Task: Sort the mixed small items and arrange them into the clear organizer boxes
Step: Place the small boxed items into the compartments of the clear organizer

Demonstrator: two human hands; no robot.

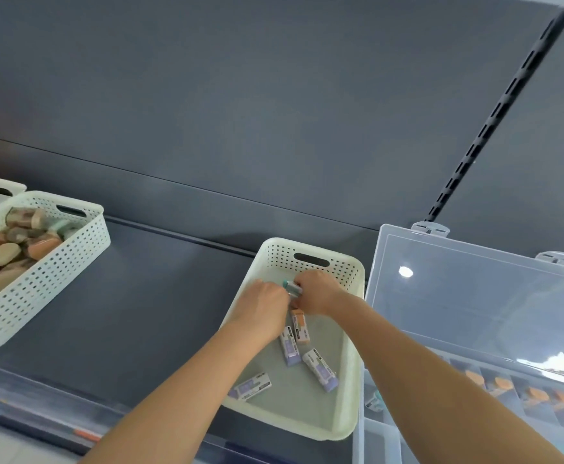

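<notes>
head view: both hands are working at the far end of the pale green basket (347, 390), just below its handle slot. the left hand (263, 308) and the right hand (317, 293) are closing together around a small bundle of sleeved erasers (292, 288), a teal end poking out between them; how many they are gripping i cannot tell. more erasers are lying loose on the basket floor: an orange one (300, 326) just under the hands, a purple one (290, 346) beside it, another purple one (320, 370) toward the right wall, and a third (250, 386) near the left wall. the clear organizer box (384, 440) is sitting touching the basket's right side, lid (474, 296) standing open, orange erasers (538, 396) already filling its compartments. a second basket (39, 279) of mixed erasers is waiting well apart at the shelf's left. the likely slip: the bundle is being pinched from two sides, so one eraser could squirt out during the carry and land in a wrong compartment.
</notes>
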